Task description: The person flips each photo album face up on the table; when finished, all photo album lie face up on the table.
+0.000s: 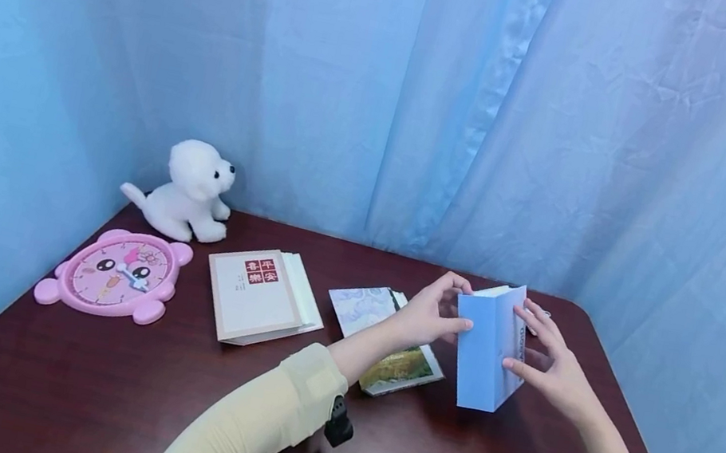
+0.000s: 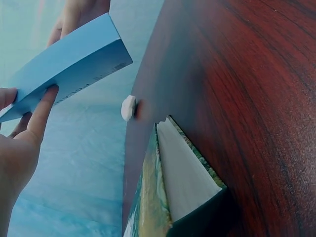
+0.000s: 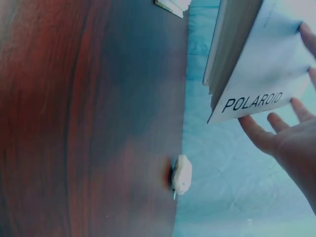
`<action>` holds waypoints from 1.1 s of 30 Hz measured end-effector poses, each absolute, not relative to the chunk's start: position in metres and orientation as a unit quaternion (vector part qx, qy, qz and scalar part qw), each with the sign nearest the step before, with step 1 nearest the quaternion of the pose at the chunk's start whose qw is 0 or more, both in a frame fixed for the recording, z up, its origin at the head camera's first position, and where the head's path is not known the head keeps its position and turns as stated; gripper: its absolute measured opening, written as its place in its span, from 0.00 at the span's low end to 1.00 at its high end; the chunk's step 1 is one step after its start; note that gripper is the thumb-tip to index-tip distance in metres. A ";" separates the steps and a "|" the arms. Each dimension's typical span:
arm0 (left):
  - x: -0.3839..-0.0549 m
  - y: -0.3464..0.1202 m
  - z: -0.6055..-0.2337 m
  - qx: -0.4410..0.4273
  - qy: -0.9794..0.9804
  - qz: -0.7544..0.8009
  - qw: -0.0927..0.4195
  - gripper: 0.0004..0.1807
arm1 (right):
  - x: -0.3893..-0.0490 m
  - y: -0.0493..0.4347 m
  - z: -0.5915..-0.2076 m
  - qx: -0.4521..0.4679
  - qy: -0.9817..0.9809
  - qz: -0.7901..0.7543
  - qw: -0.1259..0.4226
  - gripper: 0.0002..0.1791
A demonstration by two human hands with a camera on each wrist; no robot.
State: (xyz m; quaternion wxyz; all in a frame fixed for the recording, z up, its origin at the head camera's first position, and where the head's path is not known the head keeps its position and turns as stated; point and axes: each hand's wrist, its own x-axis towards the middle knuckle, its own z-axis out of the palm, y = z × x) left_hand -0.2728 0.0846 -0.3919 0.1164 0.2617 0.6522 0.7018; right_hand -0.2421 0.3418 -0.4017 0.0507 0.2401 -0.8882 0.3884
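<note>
A light blue photo album (image 1: 481, 353) is held upright, tilted, over the right part of the table, its spine side toward me. My left hand (image 1: 429, 313) pinches its left upper edge between thumb and fingers. On the other side my right hand (image 1: 554, 376) grips the cover, with spread fingers behind and the thumb at the front. The right wrist view shows the word POLAROID on the white-looking cover (image 3: 276, 64) and the page edges beside it. Under my left forearm lies an album with a painted landscape cover (image 1: 399, 371), partly hidden.
Left of it a beige album (image 1: 263, 298) with red characters lies on the dark table (image 1: 108, 392). Farther left are a pink clock (image 1: 119, 274) and a white plush dog (image 1: 191, 188). A small white object (image 3: 182, 175) sits near the table's edge. Blue curtains (image 1: 331, 75) hang behind.
</note>
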 end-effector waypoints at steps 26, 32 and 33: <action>-0.275 0.093 -0.420 0.280 0.634 0.703 0.158 0.18 | -0.248 0.383 -0.419 0.207 -0.888 0.411 -0.014 0.41; -0.276 0.096 -0.430 0.279 0.674 0.666 0.155 0.17 | -0.251 0.393 -0.421 0.195 -0.894 0.402 -0.021 0.40; -0.277 0.096 -0.431 0.278 0.678 0.662 0.159 0.18 | -0.251 0.394 -0.422 0.192 -0.897 0.396 -0.020 0.40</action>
